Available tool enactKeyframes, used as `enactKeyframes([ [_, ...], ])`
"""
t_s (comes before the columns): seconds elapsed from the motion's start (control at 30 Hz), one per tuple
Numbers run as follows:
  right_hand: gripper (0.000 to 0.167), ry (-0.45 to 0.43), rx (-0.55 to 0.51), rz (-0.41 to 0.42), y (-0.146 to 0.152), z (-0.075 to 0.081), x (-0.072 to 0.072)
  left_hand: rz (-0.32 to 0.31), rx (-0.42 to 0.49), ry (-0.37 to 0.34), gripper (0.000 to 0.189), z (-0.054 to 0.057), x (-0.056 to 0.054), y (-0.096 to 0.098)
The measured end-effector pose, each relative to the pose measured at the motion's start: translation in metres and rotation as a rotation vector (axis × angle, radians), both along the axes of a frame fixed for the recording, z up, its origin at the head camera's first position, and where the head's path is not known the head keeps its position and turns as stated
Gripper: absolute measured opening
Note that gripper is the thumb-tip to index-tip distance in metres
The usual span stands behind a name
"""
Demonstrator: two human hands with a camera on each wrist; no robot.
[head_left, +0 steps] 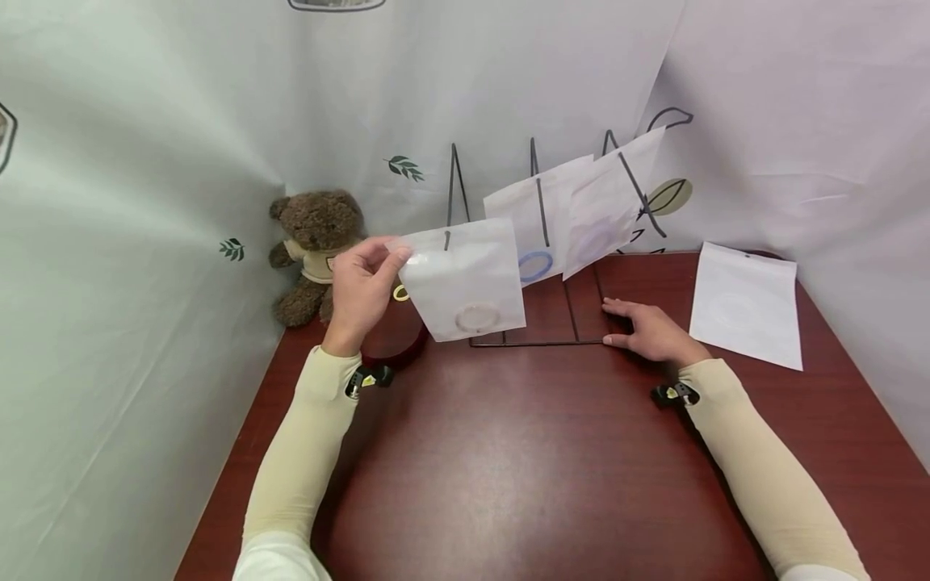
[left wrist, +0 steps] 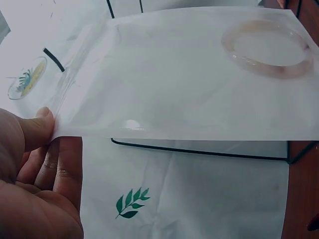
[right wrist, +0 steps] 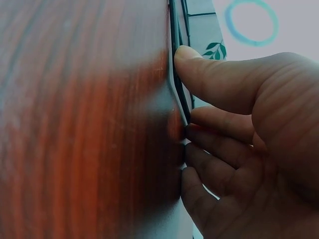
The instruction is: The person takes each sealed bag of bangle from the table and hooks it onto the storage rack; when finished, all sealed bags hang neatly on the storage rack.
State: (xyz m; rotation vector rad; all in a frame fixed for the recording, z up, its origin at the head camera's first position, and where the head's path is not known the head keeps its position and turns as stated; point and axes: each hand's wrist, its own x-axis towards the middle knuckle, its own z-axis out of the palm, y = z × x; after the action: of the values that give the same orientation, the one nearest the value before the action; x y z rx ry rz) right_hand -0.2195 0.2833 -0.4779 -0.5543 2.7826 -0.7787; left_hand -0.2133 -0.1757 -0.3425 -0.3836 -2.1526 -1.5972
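My left hand (head_left: 361, 288) pinches the upper left corner of a white, see-through bag (head_left: 465, 266) between thumb and fingers. Inside the bag lies a pale pinkish-brown bangle (left wrist: 266, 50). A prong of the black wire rack (head_left: 538, 344) pokes out in front of the bag near its top edge. My right hand (head_left: 651, 331) touches the rack's front right base corner, its thumb (right wrist: 214, 79) against the wire and its fingertips down at the table, apart from the thumb. Two more bags hang on the other prongs, one with a blue bangle (head_left: 535, 266), one with a lavender bangle (head_left: 597, 236).
Another white bag (head_left: 744, 311) with a pale ring lies flat at the right. A brown teddy bear (head_left: 320, 226) sits at the back left. Beside it, a yellow bangle (head_left: 401, 293) is at a dark red round object (head_left: 395, 347), partly hidden by my left hand. White cloth walls surround the table (head_left: 538, 452).
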Motion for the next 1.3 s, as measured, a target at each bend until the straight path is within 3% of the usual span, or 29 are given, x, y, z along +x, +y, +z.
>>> enactKeyframes([
  [0.23, 0.072, 0.006, 0.005, 0.001, 0.001, -0.002, -0.001, 0.057, -0.012, -0.009, 0.023, 0.004, -0.020, 0.008],
  [0.8, 0.072, 0.006, 0.006, 0.005, 0.000, -0.002, -0.001, 0.103, 0.068, -0.011, 0.022, 0.012, -0.062, 0.024],
  [1.0, 0.072, 0.018, 0.009, 0.008, 0.000, -0.003, -0.001, 0.144, 0.116, -0.036, 0.019, 0.011, -0.070, 0.031],
  [1.3, 0.072, 0.014, 0.007, 0.005, 0.001, -0.002, -0.001, 0.125, 0.134, -0.040, 0.020, 0.006, -0.071, 0.032],
])
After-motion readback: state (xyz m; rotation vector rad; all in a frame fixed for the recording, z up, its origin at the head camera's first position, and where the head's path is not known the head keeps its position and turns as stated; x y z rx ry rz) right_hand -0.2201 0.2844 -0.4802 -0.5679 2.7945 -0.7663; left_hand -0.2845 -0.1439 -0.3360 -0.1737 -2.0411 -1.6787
